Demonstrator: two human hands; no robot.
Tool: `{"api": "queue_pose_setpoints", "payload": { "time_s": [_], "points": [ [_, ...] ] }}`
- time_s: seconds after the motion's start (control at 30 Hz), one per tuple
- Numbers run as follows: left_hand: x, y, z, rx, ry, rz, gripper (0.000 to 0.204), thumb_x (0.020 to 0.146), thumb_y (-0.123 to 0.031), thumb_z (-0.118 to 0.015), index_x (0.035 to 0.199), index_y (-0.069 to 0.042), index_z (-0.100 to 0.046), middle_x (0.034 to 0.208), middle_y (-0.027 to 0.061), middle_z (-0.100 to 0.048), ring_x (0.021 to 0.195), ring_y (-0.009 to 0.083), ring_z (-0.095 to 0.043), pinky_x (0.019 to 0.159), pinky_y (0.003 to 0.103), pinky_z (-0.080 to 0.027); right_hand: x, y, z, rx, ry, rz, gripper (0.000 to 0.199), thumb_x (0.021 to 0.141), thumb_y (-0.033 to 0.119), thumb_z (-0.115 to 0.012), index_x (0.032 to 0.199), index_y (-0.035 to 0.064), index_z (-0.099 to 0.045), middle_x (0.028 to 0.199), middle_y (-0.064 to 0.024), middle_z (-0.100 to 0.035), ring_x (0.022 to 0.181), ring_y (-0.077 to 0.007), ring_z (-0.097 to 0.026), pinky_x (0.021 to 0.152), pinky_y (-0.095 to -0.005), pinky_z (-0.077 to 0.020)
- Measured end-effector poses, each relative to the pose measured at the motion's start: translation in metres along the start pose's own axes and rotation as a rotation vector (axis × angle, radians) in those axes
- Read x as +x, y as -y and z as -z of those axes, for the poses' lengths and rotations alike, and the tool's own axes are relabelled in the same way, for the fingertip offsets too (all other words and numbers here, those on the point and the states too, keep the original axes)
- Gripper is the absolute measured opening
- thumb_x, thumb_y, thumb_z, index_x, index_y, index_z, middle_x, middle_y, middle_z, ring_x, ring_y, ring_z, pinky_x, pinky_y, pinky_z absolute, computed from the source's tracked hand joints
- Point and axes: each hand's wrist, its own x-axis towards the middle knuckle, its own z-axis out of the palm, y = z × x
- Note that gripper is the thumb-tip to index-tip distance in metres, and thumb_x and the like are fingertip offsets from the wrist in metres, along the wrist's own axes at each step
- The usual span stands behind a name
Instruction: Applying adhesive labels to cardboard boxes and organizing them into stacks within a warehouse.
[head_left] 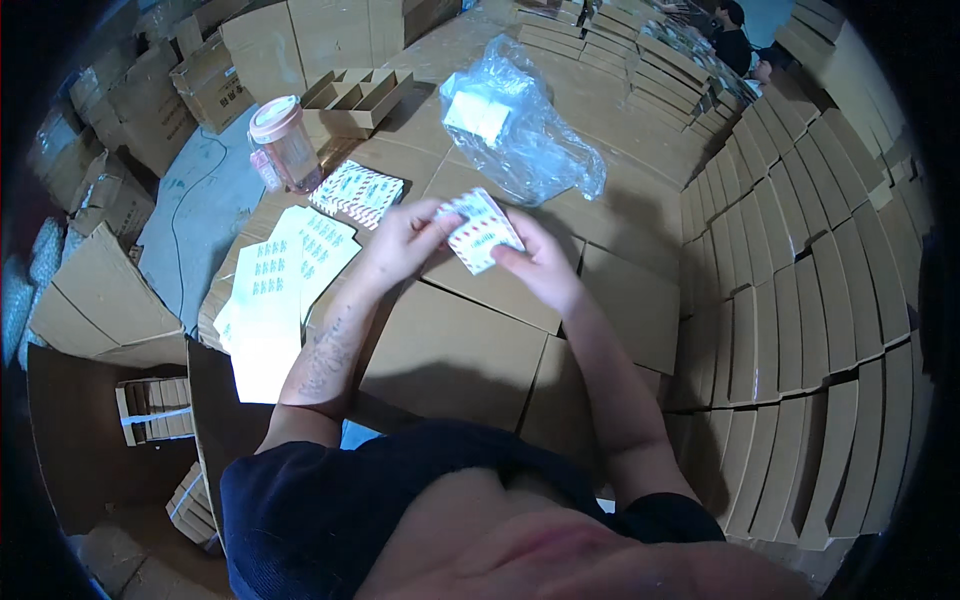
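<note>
Between both hands, above the cardboard tabletop, is a small white card point(481, 236) with a red-striped edge and dark print. My left hand point(408, 240) grips its left side, the thumb lying across its face. On its lower right corner, my right hand point(541, 262) pinches with the thumb on top. Similar striped cards point(358, 193) lie spread beyond my left wrist. White sheets point(270, 262) printed with rows of small dark marks overlap beside my left forearm. Past the hands rests a crumpled clear plastic bag point(545, 150) with a white stack point(478, 117) showing in it.
A pink-lidded cup point(284, 140) stands at the far left, near a divided cardboard tray point(358, 98). Rows of stacked brown cartons point(790, 270) wall off the right. An open box point(110, 440) with strapped bundles sits lower left. Another person point(735, 42) is at the far right.
</note>
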Motion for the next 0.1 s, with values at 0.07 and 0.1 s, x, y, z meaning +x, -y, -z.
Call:
{"api": "queue_pose_setpoints", "payload": {
  "time_s": [0.07,0.1],
  "points": [
    [-0.0004,0.0017,0.0040,0.153,0.040,-0.060,0.027,0.098,-0.026,-0.061,0.110,-0.003,-0.069,0.090,0.0107,-0.072,0.080,0.0163,-0.067,0.073,0.031,-0.052,-0.0004,-0.0064,0.0089,0.004,0.143,-0.223,0.054,0.097,0.013,-0.063,0.145,0.0020,-0.041,0.134,-0.0073,-0.056,0.124,-0.0139,-0.050,0.105,-0.0296,-0.0396],
    [0.0019,0.0044,0.0052,0.193,-0.009,-0.068,0.030,0.099,-0.028,-0.060,0.116,-0.005,-0.069,0.099,0.0153,-0.074,0.089,0.0217,-0.070,0.078,0.033,-0.052,-0.0004,-0.0117,0.0020,0.019,0.102,-0.215,0.053,0.098,0.009,-0.061,0.146,0.0013,-0.040,0.136,-0.0068,-0.055,0.127,-0.0137,-0.049,0.109,-0.0301,-0.0366]
  ]
}}
